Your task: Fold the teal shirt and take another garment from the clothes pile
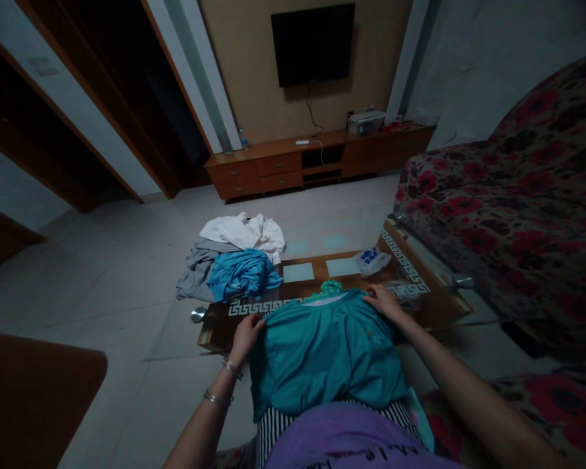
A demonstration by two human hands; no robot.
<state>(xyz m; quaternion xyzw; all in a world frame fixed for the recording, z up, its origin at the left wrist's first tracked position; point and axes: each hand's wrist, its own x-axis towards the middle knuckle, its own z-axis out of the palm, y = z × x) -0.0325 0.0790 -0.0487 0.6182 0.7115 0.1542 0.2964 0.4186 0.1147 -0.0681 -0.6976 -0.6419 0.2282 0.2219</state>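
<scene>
A teal shirt lies spread over my lap, its neckline pointing away from me. My left hand pinches it near the left shoulder. At the opposite shoulder, my right hand has its fingers closed on the fabric. A bit of bright green cloth shows just beyond the collar. Past my left hand is a pile of clothes on the glass-topped table, with a blue garment in front, a grey one at the left and a white one behind.
The glass-topped coffee table has a patterned wooden frame and bears a plastic bag at the right. A flowered sofa stands along the right. Beyond the table are a low wooden TV cabinet and a wall-mounted television.
</scene>
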